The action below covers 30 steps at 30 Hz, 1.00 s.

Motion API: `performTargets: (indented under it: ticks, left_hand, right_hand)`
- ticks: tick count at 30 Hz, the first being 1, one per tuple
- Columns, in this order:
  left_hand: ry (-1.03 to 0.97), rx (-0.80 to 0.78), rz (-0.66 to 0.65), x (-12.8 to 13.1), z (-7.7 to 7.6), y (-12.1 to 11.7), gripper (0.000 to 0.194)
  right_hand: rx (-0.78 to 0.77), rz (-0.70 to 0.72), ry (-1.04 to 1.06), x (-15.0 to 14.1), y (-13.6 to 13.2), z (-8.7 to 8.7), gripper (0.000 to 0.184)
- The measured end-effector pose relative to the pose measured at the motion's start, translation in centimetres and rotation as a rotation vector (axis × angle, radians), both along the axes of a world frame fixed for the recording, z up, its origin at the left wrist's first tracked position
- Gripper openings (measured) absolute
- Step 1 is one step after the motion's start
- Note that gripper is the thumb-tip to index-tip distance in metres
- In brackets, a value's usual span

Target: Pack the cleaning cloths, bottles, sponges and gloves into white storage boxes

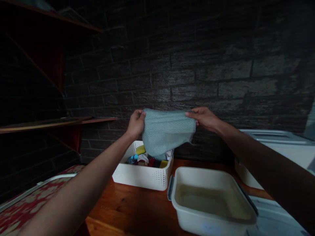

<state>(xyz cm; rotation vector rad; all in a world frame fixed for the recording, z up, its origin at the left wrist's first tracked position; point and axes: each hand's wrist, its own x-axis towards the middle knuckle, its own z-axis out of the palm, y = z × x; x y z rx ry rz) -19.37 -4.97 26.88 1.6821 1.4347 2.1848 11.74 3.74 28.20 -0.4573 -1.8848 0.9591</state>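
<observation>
A light blue-green cloth with a dark-stitched edge hangs stretched between my two hands. My left hand pinches its upper left corner, and my right hand grips it near the upper right corner. Behind and below the cloth's left part stands a white perforated basket. Inside it lie a yellow item, a blue item and other mixed things, partly covered by the cloth. To the right of the basket, below my right hand, is a whitish plastic tub with grey side handles.
Basket and tub stand on a brown wooden table against a dark brick wall. A lidded pale storage box is at the right, with a pale lid lower down. Wooden shelves jut out at left above red patterned fabric.
</observation>
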Motion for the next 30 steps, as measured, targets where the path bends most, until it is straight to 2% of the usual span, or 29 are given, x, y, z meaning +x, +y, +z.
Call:
performTargets:
  ticks: [3,5,9,13,18,23,30]
  left_hand:
    - [0.023,-0.024,-0.145,4.5,-1.3,-0.6,0.026]
    - [0.031,-0.044,-0.240,7.4,-2.4,-1.1,0.032]
    - [-0.030,0.000,-0.346,12.0,-4.1,-1.7,0.030]
    - [-0.167,0.114,-0.374,14.6,-5.0,-1.2,0.025]
    - [-0.341,0.201,-0.442,15.8,-5.4,0.0,0.025]
    - [-0.458,0.198,-0.524,15.2,-5.7,0.7,0.019]
    - [-0.447,0.129,-0.626,13.9,-6.1,0.7,0.019]
  right_hand:
    - [-0.077,0.050,0.065,4.4,-1.2,-1.2,0.044]
    - [-0.112,0.027,0.139,6.7,-1.6,-2.5,0.047]
    - [-0.104,-0.122,0.339,10.0,-2.2,-5.3,0.044]
    - [-0.067,-0.248,0.467,12.0,-2.7,-7.1,0.037]
    - [-0.102,-0.226,0.519,12.4,-2.2,-7.3,0.031]
    - [-0.162,-0.170,0.608,11.7,-1.5,-7.0,0.021]
    - [-0.269,-0.096,0.631,11.8,-1.1,-7.8,0.022]
